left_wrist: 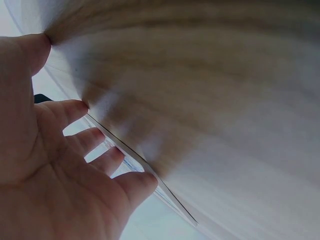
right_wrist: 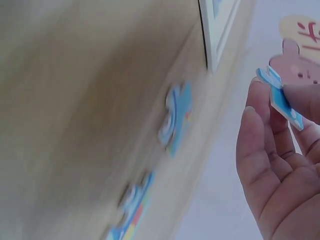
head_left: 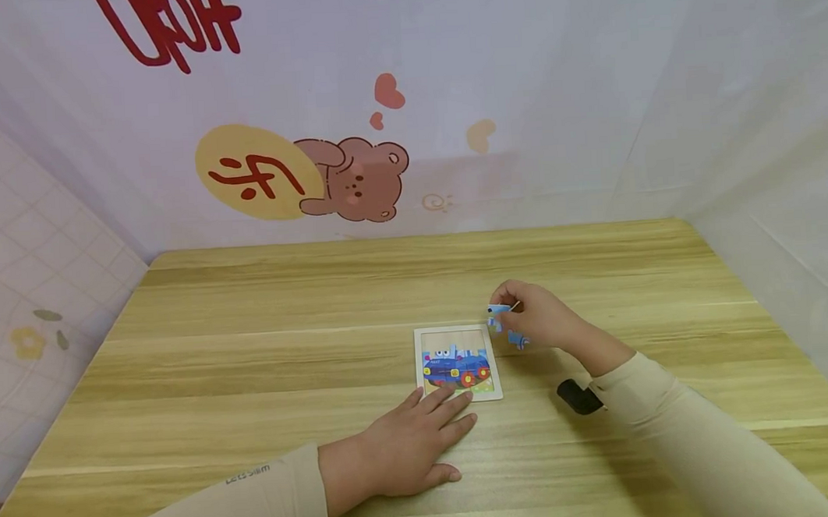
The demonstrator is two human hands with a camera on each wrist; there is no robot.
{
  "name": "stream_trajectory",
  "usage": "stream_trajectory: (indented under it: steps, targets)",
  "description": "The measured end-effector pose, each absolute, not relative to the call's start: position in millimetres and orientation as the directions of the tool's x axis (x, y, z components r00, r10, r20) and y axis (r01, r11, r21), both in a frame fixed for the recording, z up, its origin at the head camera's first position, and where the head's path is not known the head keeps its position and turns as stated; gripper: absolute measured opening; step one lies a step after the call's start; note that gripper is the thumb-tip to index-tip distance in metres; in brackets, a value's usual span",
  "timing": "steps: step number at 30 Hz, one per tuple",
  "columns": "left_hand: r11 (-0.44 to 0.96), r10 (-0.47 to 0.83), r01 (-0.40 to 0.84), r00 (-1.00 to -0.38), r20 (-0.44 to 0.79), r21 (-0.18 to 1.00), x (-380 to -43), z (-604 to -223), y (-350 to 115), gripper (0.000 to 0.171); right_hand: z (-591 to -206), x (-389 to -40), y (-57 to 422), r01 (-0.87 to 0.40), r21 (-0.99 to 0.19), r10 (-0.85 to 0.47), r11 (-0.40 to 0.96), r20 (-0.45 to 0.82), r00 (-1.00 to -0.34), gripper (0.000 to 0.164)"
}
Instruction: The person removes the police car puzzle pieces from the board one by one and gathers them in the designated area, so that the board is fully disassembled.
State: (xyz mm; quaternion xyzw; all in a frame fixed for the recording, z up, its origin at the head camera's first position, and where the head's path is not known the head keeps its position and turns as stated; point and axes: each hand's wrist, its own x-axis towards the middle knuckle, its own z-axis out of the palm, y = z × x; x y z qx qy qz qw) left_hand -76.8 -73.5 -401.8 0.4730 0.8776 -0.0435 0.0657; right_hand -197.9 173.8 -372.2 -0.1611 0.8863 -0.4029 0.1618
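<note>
Left hand [head_left: 410, 448]: fingers spread, tips on the puzzle tray [head_left: 495, 379]
Right hand [head_left: 539, 316]: thumb and fingers pinch a blue piece [right_wrist: 285, 104] above the table [head_left: 251, 361]
Puzzle tray: on the table, partly filled
Loose pieces [head_left: 517, 339]: two, beside the tray

Cream left sleeve [head_left: 258, 505], dark lettering [head_left: 247, 475]; cream right sleeve [head_left: 711, 438], rounded black device [head_left: 579, 397].

The jigsaw tray [head_left: 419, 353] has a white border; its cartoon vehicle [head_left: 442, 369] is blue with red-and-yellow wheels [head_left: 468, 379]. The raised puzzle piece [right_wrist: 283, 102] shows blue and white, the loose pieces [right_wrist: 183, 116] blue, yellow and red. Yellowish-brown wood grain streaks the counter [head_left: 251, 361]; the sleeves [head_left: 718, 430] are cream, the printed bear [head_left: 360, 167] brown.
</note>
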Motion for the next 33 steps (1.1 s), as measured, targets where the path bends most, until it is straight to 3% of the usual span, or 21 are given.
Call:
stream_trajectory:
  steps: [12, 33]
  targets:
    - [0.549, 0.825, 0.836, -0.544, -0.153, -0.012, -76.0, -403.4, -72.2, 0.062, -364.7, -201.6, 214.6, -0.142, -0.759, -0.372, 0.635, -0.139, -0.918, 0.023]
    - [0.557, 0.820, 0.831, -0.552, -0.151, -0.009, -76.5, -406.3, -72.0, 0.063, -374.1, -209.5, 271.4, -0.096, -0.719, -0.335, 0.688, -0.198, -0.921, 0.025]
